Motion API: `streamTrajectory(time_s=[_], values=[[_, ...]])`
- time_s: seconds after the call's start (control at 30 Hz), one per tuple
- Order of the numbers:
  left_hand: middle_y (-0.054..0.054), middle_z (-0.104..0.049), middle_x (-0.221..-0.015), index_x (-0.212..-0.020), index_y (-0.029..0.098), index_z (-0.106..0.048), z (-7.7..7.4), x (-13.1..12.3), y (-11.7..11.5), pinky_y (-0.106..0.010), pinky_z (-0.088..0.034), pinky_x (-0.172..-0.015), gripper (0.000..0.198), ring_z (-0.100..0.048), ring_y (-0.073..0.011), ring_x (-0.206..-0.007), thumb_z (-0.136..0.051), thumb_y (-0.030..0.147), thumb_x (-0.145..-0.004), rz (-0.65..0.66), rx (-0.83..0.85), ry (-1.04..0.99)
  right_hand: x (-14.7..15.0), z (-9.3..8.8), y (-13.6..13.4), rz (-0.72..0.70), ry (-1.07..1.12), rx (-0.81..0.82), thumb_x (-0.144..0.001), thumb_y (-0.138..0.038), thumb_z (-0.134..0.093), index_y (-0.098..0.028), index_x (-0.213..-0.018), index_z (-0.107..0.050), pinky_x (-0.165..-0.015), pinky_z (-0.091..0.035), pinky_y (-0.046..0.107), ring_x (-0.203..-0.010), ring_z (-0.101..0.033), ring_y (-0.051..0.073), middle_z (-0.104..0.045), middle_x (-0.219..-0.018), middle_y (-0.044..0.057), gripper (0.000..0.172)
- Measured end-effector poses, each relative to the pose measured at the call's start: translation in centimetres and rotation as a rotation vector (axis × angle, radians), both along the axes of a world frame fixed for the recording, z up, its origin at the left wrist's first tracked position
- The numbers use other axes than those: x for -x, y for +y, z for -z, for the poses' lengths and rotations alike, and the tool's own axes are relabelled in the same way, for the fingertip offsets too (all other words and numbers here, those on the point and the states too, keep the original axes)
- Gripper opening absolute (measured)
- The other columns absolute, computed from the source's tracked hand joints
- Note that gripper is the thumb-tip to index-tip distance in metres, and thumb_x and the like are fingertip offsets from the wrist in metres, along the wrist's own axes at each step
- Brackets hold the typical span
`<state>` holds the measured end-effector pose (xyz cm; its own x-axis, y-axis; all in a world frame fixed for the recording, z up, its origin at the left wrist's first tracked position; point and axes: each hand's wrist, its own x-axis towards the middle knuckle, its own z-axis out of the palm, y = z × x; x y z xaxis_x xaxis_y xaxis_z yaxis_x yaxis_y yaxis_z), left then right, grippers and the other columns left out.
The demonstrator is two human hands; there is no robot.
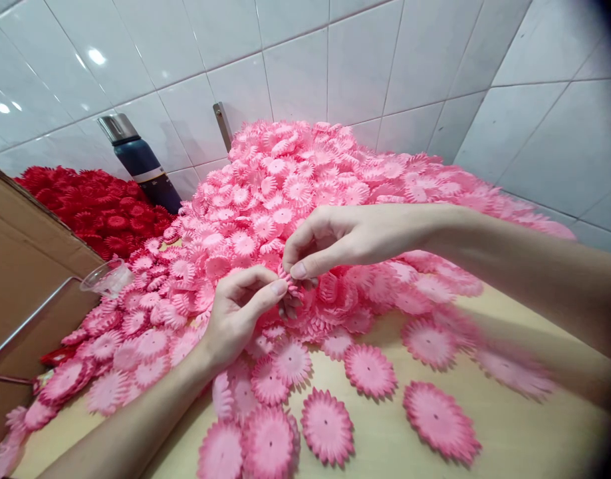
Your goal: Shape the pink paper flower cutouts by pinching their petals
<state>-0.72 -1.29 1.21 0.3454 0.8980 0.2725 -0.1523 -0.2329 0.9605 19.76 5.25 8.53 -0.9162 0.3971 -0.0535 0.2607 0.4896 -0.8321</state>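
My left hand [248,303] and my right hand [330,243] meet in front of a big heap of pink fabric flower petals [295,179]. Between their fingertips is a small pink petal piece [289,283] with a scalloped edge, seen nearly edge-on. Thumb and fingers of each hand are pinched on it. Whether it is one layer or more, I cannot tell. Flat round petal discs with a dark centre hole, such as one petal disc [327,426], lie on the pale table [375,446] below my hands.
A dark blue bottle [145,166] with a silver cap leans in view at the back left, beside a red petal heap [100,206]. A cardboard box [30,266] and a clear plastic cup [108,278] stand at the left. The tiled wall [305,73] closes off the back.
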Motion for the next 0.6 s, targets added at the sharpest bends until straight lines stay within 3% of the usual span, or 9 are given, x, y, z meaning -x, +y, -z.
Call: streamTrajectory(time_s=[0.37, 0.6], values=[[-0.003, -0.074, -0.073, -0.079, 0.016, -0.072, 0.22, 0.29, 0.00, -0.023, -0.055, -0.063, 0.015, -0.067, -0.0127, -0.063, -0.063, 0.021, -0.090, 0.029, -0.005, -0.020, 0.23, 0.37, -0.09, -0.041, 0.046, -0.042, -0.093, -0.023, -0.056, -0.008, -0.097, -0.068, -0.056, -0.036, 0.022, -0.066, -0.046, 0.008, -0.056, -0.077, 0.001, 0.020], [-0.002, -0.074, -0.073, -0.080, 0.017, -0.072, 0.33, 0.29, 0.28, -0.023, -0.055, -0.063, 0.016, -0.067, -0.0125, -0.063, -0.062, 0.021, -0.090, 0.020, -0.019, -0.020, 0.25, 0.35, 0.01, -0.023, 0.041, -0.013, -0.094, -0.033, -0.056, -0.010, -0.094, -0.068, -0.059, -0.037, 0.024, -0.068, -0.046, 0.009, -0.053, -0.076, 0.001, 0.026]])
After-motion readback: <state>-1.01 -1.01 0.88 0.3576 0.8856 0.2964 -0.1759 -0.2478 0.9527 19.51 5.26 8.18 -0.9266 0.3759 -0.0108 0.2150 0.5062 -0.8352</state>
